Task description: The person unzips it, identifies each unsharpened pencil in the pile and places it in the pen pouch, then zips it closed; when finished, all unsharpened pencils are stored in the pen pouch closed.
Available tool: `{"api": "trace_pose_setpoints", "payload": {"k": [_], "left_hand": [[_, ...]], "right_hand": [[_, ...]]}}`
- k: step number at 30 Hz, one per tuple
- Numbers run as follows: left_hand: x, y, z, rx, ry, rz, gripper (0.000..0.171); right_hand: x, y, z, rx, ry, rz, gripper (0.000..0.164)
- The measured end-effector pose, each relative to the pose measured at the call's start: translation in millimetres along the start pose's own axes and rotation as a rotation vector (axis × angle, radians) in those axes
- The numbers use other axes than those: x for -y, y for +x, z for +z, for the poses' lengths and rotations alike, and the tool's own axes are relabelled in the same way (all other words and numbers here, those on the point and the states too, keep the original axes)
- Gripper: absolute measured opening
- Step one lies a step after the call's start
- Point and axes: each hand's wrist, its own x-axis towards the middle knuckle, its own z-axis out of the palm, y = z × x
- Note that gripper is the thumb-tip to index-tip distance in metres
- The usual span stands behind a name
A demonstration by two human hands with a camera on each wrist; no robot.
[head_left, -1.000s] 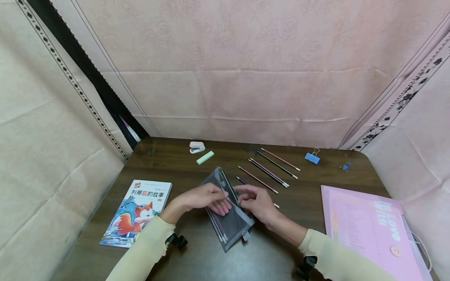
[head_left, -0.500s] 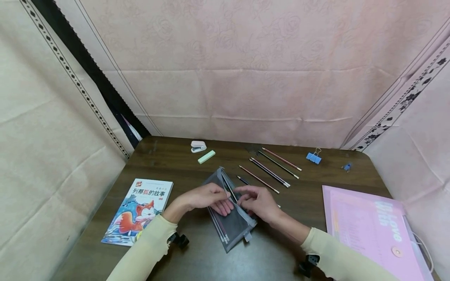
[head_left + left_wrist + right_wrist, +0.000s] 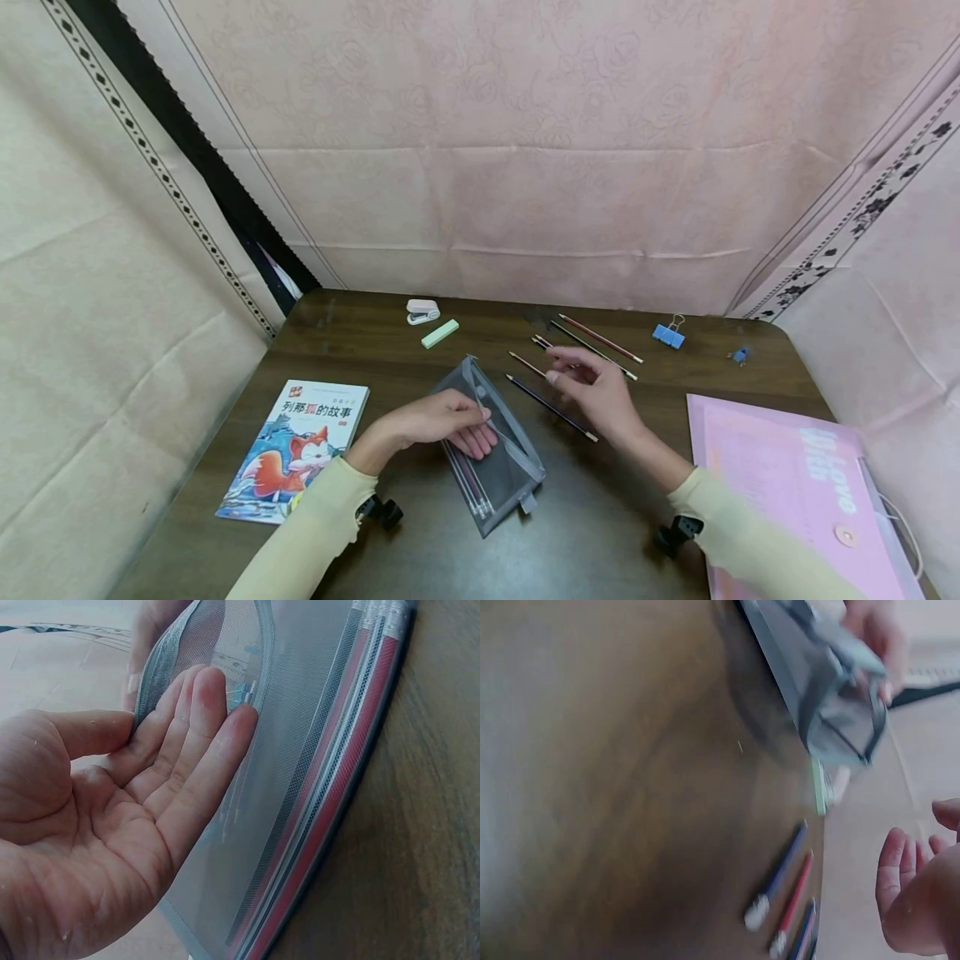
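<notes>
My left hand [image 3: 442, 419] pinches the opening edge of a grey mesh pencil pouch [image 3: 513, 475], its other fingers lying along the mesh. Several pencils [image 3: 330, 802] show through the pouch's side in the left wrist view. The zipper gapes in the right wrist view. My right hand [image 3: 600, 396] hovers over loose pencils with fingers loosely bent; nothing shows between them. Nearest it lies a dark blue pencil [image 3: 551, 408]. A red pencil [image 3: 793, 900] lies beside that one, partly hidden by the hand in the head view. Farther back are a dark green pencil [image 3: 573, 336] and another red-brown pencil [image 3: 600, 337].
A fox storybook [image 3: 300, 450] lies at the left. A white stapler [image 3: 423, 312] and a pale green eraser-like bar [image 3: 440, 334] are at the back. A blue binder clip [image 3: 668, 335], a small blue object [image 3: 739, 357] and a pink folder [image 3: 780, 492] are at the right.
My right hand has left the pouch opening and moved right and back over the loose pencils. The pencil at the opening has gone down into the pouch. The left hand stays put.
</notes>
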Motion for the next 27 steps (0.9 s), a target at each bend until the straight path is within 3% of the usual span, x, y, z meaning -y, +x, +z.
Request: {"api": "trace_pose_setpoints", "payload": {"k": [7, 12, 20, 27], "left_hand": [[-0.7, 0.7, -0.5, -0.002, 0.002, 0.006, 0.040], [0.2, 0.6, 0.0, -0.002, 0.006, 0.004, 0.039], [-1.1, 2.6, 0.7, 0.011, 0.008, 0.028, 0.039], [-0.8, -0.7, -0.7, 0.005, 0.019, 0.005, 0.039]], "right_hand": [[-5, 22, -34, -0.178, -0.109, -0.087, 0.036], [-27, 41, -56, -0.260, -0.219, -0.130, 0.036], [-65, 66, -89, -0.216, -0.554, -0.089, 0.043], [-86, 75, -86, -0.084, -0.736, -0.123, 0.049]]}}
